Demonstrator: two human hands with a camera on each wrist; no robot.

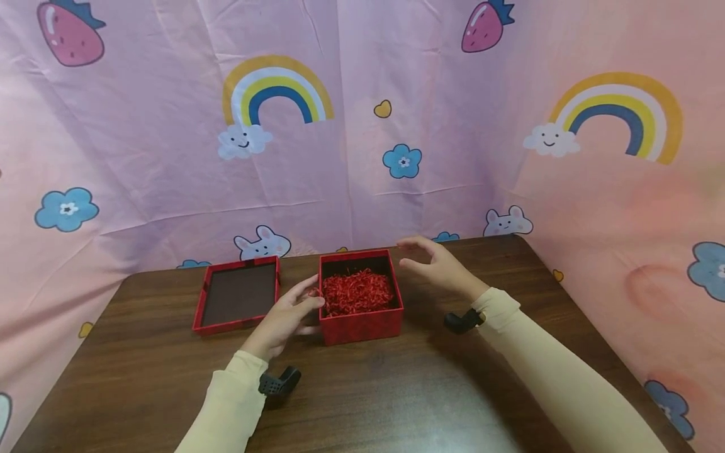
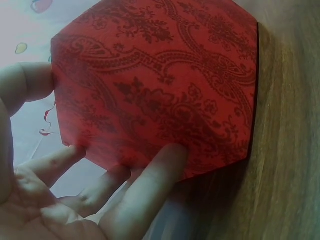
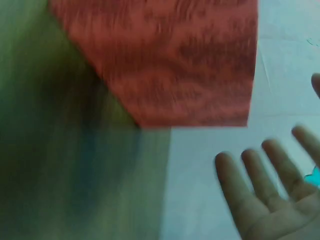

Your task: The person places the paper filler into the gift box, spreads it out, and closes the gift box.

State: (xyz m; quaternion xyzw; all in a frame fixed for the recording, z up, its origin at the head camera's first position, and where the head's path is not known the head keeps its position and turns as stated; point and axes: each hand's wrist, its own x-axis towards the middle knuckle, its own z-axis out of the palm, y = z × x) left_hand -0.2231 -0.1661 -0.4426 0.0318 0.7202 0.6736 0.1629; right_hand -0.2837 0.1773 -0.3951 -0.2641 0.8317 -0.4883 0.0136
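A red patterned box (image 1: pixel 362 327) stands on the table, its top uncovered, with red shredded paper (image 1: pixel 357 291) inside. My left hand (image 1: pixel 286 314) is at the box's left side. In the left wrist view, fingertips (image 2: pixel 172 155) touch the box's patterned wall (image 2: pixel 155 85), and the thumb reaches its upper edge. To the right of the box, my right hand (image 1: pixel 436 267) is raised with fingers spread, apart from the box and holding nothing. The right wrist view shows the fingers (image 3: pixel 257 175) below the box's blurred wall (image 3: pixel 185 65).
Left of the box lies a red-rimmed lid (image 1: pixel 240 296), its dark inside facing up. The brown wooden table (image 1: pixel 368 396) meets a printed cloth backdrop (image 1: pixel 362 207) at the back and right. Each wrist wears a black device (image 1: pixel 464 321).
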